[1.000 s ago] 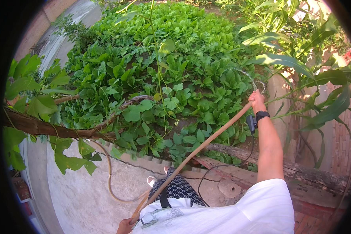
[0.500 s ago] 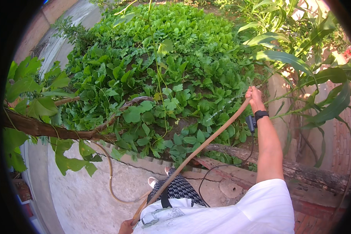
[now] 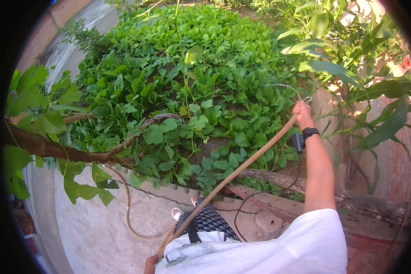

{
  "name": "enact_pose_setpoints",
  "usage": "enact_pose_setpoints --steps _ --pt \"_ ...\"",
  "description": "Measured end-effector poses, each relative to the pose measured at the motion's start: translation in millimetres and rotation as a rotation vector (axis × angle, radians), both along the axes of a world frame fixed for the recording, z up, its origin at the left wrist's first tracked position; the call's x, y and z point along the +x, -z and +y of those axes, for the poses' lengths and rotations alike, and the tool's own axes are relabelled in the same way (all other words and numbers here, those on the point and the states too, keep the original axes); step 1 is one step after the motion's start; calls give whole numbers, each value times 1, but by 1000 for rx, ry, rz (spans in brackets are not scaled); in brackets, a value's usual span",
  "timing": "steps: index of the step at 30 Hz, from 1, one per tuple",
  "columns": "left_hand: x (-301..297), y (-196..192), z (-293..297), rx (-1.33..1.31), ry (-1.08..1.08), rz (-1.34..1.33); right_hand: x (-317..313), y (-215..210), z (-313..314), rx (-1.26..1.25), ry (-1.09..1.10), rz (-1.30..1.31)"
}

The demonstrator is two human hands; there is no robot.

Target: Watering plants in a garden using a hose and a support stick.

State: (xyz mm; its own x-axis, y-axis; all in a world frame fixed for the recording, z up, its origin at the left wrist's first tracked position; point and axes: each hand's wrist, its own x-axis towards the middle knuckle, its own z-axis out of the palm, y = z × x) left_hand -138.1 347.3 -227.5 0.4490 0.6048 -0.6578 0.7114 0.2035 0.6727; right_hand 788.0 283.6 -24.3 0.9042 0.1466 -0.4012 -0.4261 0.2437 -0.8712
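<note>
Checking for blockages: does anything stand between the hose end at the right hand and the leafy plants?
Nothing visible does: from the hose in the right hand, the water stream arcs leftward over the leafy plants, unobstructed.

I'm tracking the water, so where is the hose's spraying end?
In the head view, right of centre: the end of the hose is in the right hand, above the black wristband.

1 view: L fisheye head cam, facing down/fwd over hands [image 3: 301, 111], greens [image 3: 205, 50].
</note>
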Motion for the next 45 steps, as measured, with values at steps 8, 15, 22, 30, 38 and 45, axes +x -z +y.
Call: enact_pose_setpoints --steps 8,15,22,30,38,45 --pt "87 -61 14 474 330 240 6 -3 -8 3 -60 29" --pt "108 -36 11 709 -29 380 64 -55 -91 -845 -873 -937" --pt "74 -79 -24 732 128 384 66 -33 -23 -921 -901 -873" --pt "-8 -112 -106 -244 365 413 19 16 49 -489 -1182 -528" --pt "56 27 -165 106 -133 547 -40 -49 110 -904 -1307 -922" --pt "61 72 -129 204 -561 164 -118 -78 113 -1098 -1303 -1072"
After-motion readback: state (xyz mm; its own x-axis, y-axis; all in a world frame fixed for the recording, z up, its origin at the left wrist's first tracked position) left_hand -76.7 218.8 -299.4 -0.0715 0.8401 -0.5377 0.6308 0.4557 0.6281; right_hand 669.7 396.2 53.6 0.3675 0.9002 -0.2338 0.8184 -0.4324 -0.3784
